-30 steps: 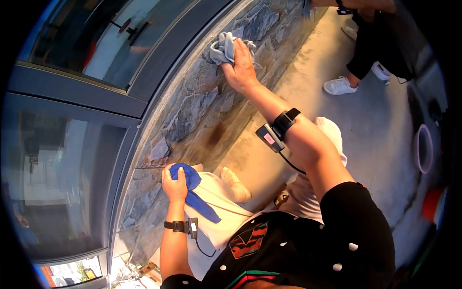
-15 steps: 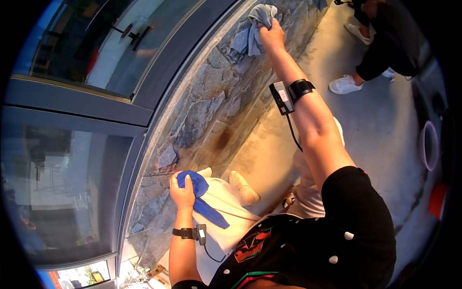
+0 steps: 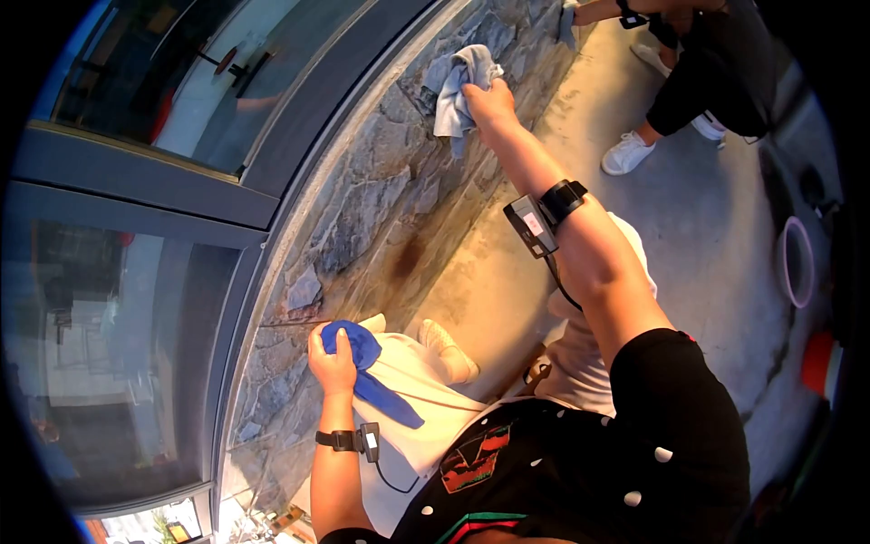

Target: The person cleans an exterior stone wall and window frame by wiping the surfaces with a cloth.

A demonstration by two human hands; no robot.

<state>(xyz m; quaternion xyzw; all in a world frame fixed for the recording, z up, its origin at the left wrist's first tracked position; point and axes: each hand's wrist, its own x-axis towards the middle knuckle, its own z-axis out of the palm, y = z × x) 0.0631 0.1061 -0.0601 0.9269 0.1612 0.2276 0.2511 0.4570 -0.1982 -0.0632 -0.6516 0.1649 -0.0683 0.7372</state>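
Observation:
My right hand (image 3: pixel 492 107) grips a grey-blue cloth (image 3: pixel 464 91), which hangs in folds beside the upper part of the stone wall (image 3: pixel 362 204). Whether the cloth touches the stone is hard to tell. Lower down, my left hand (image 3: pixel 333 361) is closed on a blue cloth (image 3: pixel 388 399), its thumb over the bunched part and a long tail hanging across my light trousers. A dark stain (image 3: pixel 408 257) marks the wall's base between my hands.
Glass windows in grey frames (image 3: pixel 136 172) run along the left. At the upper right crouches a co-worker with white shoes (image 3: pixel 627 154), one hand holding a cloth (image 3: pixel 568 23) at the wall. A pale round rim (image 3: pixel 798 261) and a red container (image 3: pixel 817 361) stand at right.
My right hand went up along the wall with the grey-blue cloth, then came partly back down, the cloth now hanging looser. My left hand keeps its hold on the blue cloth.

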